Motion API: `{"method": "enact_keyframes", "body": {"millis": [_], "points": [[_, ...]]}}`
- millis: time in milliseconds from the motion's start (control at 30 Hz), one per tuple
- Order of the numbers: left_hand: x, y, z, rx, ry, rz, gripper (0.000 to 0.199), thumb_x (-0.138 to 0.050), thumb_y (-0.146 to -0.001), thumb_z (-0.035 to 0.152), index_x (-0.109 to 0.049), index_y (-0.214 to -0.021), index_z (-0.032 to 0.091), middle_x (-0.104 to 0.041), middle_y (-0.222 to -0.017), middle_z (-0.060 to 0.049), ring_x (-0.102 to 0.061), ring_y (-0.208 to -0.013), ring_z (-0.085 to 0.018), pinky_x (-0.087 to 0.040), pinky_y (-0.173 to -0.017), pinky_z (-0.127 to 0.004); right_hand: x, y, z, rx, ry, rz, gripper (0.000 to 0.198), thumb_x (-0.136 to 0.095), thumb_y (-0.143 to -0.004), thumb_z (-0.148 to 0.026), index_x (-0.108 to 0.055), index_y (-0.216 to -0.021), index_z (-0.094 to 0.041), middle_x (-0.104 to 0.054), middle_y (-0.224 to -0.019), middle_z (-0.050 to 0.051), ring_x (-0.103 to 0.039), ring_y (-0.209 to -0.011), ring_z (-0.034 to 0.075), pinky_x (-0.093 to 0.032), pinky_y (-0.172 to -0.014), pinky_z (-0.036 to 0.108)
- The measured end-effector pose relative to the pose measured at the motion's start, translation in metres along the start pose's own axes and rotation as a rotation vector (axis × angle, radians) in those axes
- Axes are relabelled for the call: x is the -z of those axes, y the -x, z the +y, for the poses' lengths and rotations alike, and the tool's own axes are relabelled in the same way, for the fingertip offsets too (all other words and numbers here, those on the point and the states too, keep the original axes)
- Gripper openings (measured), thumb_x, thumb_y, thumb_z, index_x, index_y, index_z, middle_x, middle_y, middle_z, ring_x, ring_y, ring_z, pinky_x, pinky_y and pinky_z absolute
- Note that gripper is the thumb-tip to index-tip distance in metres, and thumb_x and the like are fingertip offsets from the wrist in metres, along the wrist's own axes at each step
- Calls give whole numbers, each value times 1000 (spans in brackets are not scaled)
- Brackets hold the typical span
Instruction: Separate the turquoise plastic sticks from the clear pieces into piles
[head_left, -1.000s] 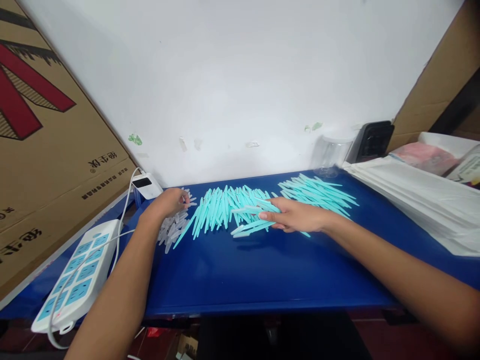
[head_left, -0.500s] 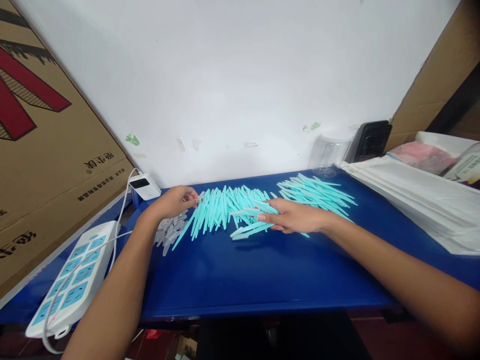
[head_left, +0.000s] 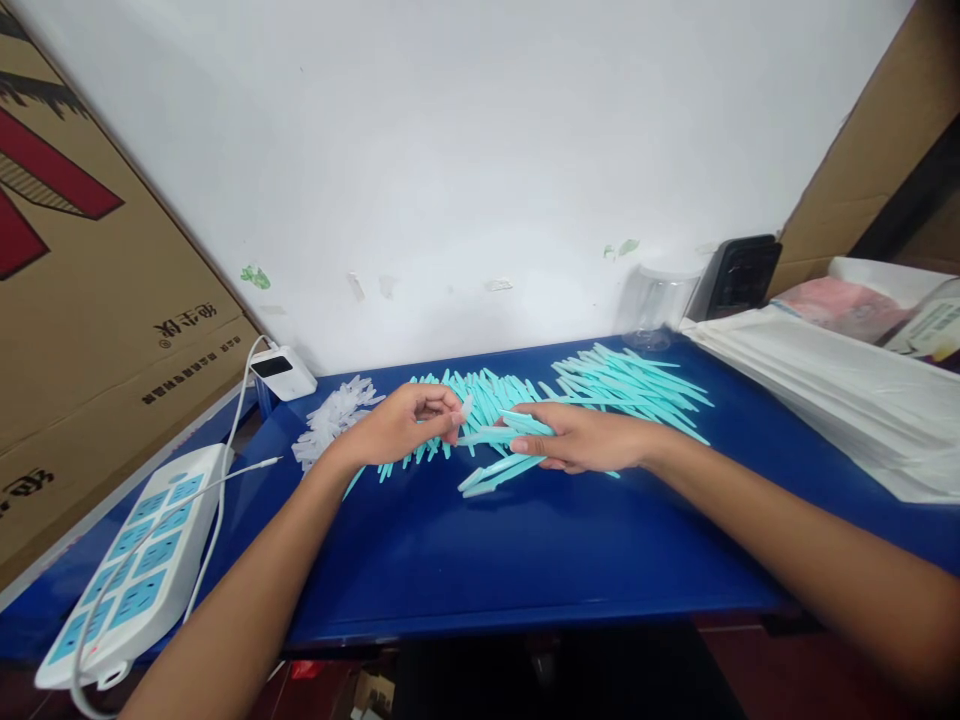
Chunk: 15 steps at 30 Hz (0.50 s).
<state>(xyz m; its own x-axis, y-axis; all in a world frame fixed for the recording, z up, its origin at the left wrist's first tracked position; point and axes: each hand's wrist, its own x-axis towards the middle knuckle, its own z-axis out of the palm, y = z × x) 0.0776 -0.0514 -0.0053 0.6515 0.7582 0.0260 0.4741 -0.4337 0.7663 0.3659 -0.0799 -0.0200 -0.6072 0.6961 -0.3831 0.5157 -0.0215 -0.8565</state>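
Observation:
My left hand (head_left: 416, 422) is closed in a pinch on a small translucent cap (head_left: 466, 408), close to the tips of the razors in my other hand. My right hand (head_left: 574, 435) grips several slim turquoise eyebrow razors (head_left: 495, 472), whose ends fan out to the left above the table. Behind both hands lies a heap of turquoise razors (head_left: 491, 392), partly covered by my left hand. A second razor pile (head_left: 630, 380) spreads to the right. Loose translucent caps (head_left: 334, 415) are heaped left of my left hand.
The blue table (head_left: 525, 560) runs along a white wall. At left are a power strip (head_left: 139, 560), a white cable and a small white device (head_left: 285, 373). A clear jar (head_left: 660, 305), a black object (head_left: 742, 278) and white packaging sheets (head_left: 832, 385) stand at right.
My left hand has moved right, away from the cap heap, bringing a cap towards the razors. My right hand has stayed nearly in place with its bundle. The view has shifted slightly.

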Motion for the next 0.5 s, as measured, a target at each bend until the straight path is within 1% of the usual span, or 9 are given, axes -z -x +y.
{"method": "enact_keyframes", "body": {"millis": [100, 200, 300, 400, 500], "points": [[-6, 0, 4, -31, -16, -21, 33, -50, -107, 45, -55, -84, 20, -60, -78, 0, -57, -72, -15, -46, -69, -30, 0, -2, 4, 0, -20, -27, 100, -63, -93, -70, -15, -170, -27, -63, -114, 9, -61, -88, 15, -51, -66, 21], [-14, 0, 4, -41, -33, 14, 37, -39, -111, 44, -47, -81, 21, -52, -76, 1, -48, -68, -15, -42, -67, -31, 1, -3, 6, 0, -47, -48, 101, -65, -92, -70, -16, -170, -28, -60, -117, 9, -60, -88, 14, -49, -65, 20], [-23, 1, 4, -63, -28, 62, 40, -30, -113, 44, -42, -81, 22, -46, -73, 2, -43, -65, -16, -40, -66, -32, 0, -3, 7, 10, -89, -61, 97, -68, -92, -66, -21, -168, -30, -59, -112, 7, -56, -82, 12, -45, -60, 18], [-29, 2, 8, -98, -95, 81, 40, -30, -113, 45, -40, -82, 22, -45, -75, 1, -42, -66, -16, -37, -66, -33, -1, -3, 5, 13, -123, -79, 91, -71, -91, -64, -30, -164, -31, -55, -102, 4, -51, -77, 11, -41, -57, 18], [-28, 2, 13, -115, -185, 66, 40, -32, -113, 45, -40, -81, 22, -43, -76, 2, -40, -67, -16, -34, -66, -33, -1, -3, 4, 20, -155, -111, 88, -74, -90, -61, -34, -162, -30, -47, -91, -1, -46, -72, 9, -36, -54, 17]]}}
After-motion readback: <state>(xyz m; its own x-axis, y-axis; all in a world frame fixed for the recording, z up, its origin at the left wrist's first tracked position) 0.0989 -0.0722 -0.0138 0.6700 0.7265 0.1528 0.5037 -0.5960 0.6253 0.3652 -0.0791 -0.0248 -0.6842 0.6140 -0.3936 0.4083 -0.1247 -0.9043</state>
